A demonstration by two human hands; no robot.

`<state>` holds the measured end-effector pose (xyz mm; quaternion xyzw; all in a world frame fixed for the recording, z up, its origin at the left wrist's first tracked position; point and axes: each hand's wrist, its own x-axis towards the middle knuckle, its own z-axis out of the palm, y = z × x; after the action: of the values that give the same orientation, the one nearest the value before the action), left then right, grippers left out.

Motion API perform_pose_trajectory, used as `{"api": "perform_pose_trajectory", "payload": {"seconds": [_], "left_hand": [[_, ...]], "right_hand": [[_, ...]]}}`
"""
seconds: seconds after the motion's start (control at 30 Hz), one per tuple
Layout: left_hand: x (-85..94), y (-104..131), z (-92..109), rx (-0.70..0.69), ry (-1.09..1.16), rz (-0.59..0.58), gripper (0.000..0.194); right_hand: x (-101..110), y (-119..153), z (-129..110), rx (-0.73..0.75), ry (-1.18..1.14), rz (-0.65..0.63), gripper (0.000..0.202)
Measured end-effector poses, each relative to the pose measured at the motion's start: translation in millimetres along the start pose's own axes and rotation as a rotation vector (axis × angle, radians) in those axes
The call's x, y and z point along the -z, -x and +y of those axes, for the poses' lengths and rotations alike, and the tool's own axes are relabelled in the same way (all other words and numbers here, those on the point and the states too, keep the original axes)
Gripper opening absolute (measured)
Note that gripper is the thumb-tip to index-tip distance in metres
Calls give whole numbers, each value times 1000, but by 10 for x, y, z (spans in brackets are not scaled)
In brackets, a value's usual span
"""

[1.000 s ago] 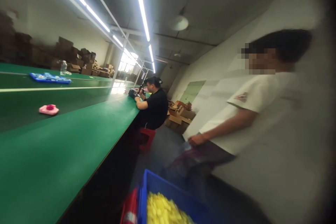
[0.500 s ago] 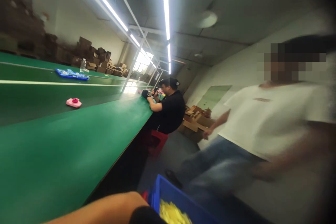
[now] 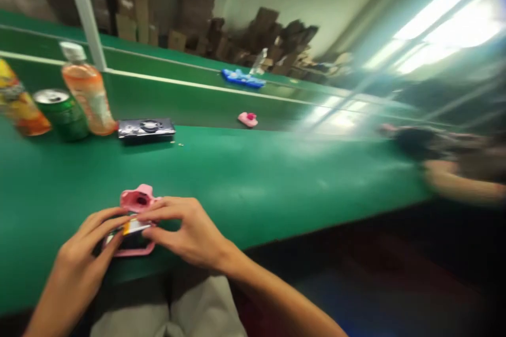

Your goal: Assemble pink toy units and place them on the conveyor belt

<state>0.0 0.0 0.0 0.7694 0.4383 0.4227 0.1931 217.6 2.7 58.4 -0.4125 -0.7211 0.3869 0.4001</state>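
Left hand at 9 o'clock of the open pink frame, fingers bent at its edge; right hand at 3, thumb and forefinger slightly parted. Pinching or only touching: cannot tell for either. Frame on or just above green bench; pink shell at its 12. Judgement: left best braces the frame, right works lightly, sparing the yellow-and-white part between.
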Motion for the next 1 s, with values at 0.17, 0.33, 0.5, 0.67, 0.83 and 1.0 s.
{"api": "perform_pose_trajectory", "payload": {"seconds": [0.17,0.33,0.5,0.67,0.83,1.0], "left_hand": [[39,-45,112,143,16,48,22],[-33,3,163,119,-3,65,15],[-20,49,148,83,-47,71,13],[-31,69,138,84,-41,50,11],[-6,92,141,68,-26,23,11],[60,160,126,-45,-74,-115,22]], "right_hand": [[-79,246,81,144,219,70,16],[-156,306,47,261,464,-27,22],[-131,250,9,235,538,-135,24],[-99,208,-1,225,574,-179,25],[-152,199,-18,287,735,-224,17],[-219,301,-45,416,1015,-278,26]]}}
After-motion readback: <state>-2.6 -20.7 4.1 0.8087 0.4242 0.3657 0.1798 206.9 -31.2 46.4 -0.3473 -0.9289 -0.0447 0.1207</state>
